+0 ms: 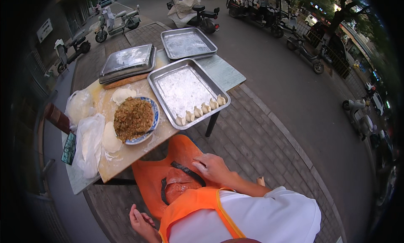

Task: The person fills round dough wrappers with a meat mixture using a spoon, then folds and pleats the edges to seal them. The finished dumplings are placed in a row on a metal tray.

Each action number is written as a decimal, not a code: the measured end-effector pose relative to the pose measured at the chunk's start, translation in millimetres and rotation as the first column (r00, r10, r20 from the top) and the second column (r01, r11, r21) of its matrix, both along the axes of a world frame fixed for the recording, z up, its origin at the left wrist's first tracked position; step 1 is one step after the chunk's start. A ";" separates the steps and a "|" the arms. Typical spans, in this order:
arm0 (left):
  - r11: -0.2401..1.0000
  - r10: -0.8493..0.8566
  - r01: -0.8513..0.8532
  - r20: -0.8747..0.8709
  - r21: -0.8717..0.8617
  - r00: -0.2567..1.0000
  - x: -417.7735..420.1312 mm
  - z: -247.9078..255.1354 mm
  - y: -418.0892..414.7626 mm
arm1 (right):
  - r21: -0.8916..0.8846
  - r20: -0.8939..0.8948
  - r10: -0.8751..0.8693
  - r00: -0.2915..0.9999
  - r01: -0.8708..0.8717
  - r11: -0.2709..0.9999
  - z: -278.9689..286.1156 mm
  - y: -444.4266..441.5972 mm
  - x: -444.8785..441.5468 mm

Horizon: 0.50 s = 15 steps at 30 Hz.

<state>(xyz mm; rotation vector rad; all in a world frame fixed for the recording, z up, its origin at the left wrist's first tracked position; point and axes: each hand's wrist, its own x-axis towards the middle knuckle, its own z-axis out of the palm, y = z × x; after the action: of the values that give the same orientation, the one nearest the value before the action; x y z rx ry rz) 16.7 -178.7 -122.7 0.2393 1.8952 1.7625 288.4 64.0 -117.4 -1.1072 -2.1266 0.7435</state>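
My right hand [213,168] rests on the orange apron [154,173] over my lap, fingers slightly bent, flour on them, holding nothing. Low beside the apron hangs my left hand [142,221], empty, its fingers loosely curled and apart. On the table before me a blue-and-white bowl [155,117] is heaped with minced filling [132,118]. Dough wrappers [111,139] lie beside it, and another piece of dough [122,95] lies behind it. A metal tray [186,82] holds a row of several folded dumplings [198,111] along its near edge.
Stacked metal trays [129,58] and another tray [188,42] stand at the back. A wooden rolling pin [126,81] lies before the stack. Plastic bags [90,145], a dark red container [57,118] and a green item [68,148] are at left. Scooters [118,20] stand beyond.
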 end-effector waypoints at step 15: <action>0.988 -0.103 0.130 -0.290 0.078 0.952 17.2 58.5 -24.1 | 0.073 0.153 0.173 0.973 -0.186 0.980 54.6 -19.4 20.4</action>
<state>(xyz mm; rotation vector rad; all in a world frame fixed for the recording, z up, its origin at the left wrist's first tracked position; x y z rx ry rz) 33.8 -202.8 -64.2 0.6601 1.9455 1.8188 308.9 44.6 -62.8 -0.9569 -2.3838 0.6610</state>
